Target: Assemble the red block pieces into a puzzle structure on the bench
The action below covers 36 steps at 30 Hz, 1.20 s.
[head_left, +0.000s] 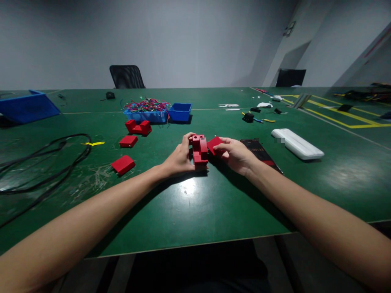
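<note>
In the middle of the green table, my left hand (181,156) is closed around a red notched block (200,149) with small round holes in its top. The block stands on end, its cut-out side facing right. Just beside it, my right hand (233,154) pinches a flat red square piece (214,144) between thumb and fingers. I cannot tell whether the two red parts touch. On the left lie another red notched block (138,127), a red square piece (128,141) and a second red square piece (123,165) with metal pins at one edge.
A blue bin of tangled wires (146,116) and a small blue bin (180,112) stand behind. Black cables (65,162) loop at left. Near my right wrist lie a phone (259,151) and a white power bank (297,143). The table's front edge (183,245) is close.
</note>
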Tool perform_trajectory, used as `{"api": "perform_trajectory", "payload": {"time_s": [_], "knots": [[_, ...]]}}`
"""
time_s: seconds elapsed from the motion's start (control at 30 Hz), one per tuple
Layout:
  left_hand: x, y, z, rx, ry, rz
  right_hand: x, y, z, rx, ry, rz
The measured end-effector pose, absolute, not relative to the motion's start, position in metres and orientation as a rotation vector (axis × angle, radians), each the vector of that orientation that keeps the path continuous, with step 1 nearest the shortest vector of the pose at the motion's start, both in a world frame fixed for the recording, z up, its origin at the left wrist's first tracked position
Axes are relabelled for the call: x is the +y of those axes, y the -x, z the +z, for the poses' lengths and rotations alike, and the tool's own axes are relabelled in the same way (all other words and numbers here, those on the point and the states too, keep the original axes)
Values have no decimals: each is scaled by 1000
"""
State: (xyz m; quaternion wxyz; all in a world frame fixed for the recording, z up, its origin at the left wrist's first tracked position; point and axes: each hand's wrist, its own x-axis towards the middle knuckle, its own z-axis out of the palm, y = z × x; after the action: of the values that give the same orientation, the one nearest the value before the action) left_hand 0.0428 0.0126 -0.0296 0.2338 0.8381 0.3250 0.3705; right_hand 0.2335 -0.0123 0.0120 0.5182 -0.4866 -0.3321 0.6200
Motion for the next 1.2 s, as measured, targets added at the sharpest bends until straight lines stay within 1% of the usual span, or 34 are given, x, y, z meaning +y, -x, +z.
{"api": "perform_trajectory", "payload": {"time_s": [0.37,0.57,0.9,1.2], "knots": [[12,-41,-29,890,-2310,1005,-12,-235,9,-834,1086,1431],[14,-41,-30,874,-2308,1016,-13,-231,7,-978,1040,1346],[15,-42,-31,890,-2317,999,-10,-234,2,-968,1086,1326],[13,-42,-31,896,-2314,1014,-12,-233,7,-984,1177,1327]]}}
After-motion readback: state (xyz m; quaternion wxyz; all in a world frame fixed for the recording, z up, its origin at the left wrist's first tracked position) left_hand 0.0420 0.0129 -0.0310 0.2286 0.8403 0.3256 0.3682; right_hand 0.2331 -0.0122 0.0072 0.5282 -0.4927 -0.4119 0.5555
